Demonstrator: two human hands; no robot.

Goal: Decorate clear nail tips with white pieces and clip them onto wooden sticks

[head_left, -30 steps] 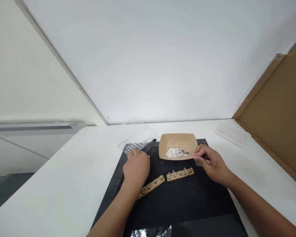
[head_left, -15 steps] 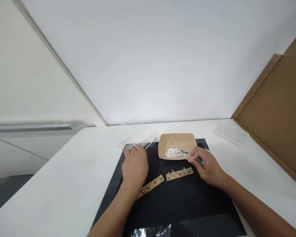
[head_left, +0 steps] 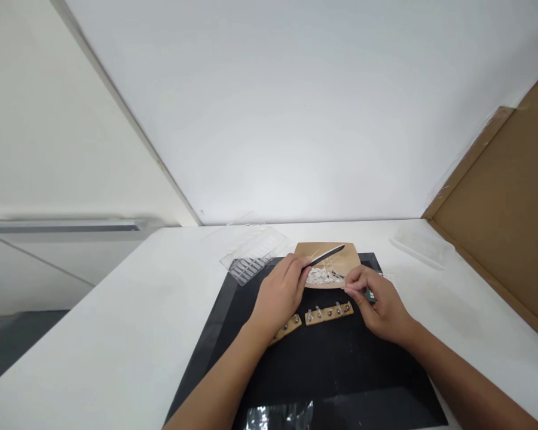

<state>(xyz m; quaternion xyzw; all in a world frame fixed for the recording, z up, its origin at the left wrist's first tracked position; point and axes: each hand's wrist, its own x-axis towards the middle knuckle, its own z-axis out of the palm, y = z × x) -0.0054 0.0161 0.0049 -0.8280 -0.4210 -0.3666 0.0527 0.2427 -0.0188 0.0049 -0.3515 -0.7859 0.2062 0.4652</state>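
My left hand is closed on a nail file, a thin strip with one dark and one pale face, slanting up to the right over a brown cardboard tray. In the tray lie white scraps and thin pale sticks. My right hand pinches by the tray's near right corner; what its fingertips hold is too small to make out. Part of a green object shows under those fingers. Nearer to me are two wooden strips bearing metal studs and clear pieces, the left one partly behind my left hand.
Everything stands around a black mat on a white table. Clear plastic cases lie at the back left, and a clear lid-like piece at the back right. A shiny clear wrapper is at the near edge. Cardboard walls the right.
My left hand has moved right from the clear cases to the tray, now with the nail file raised in it. My right hand stays pinched by the tray's corner.
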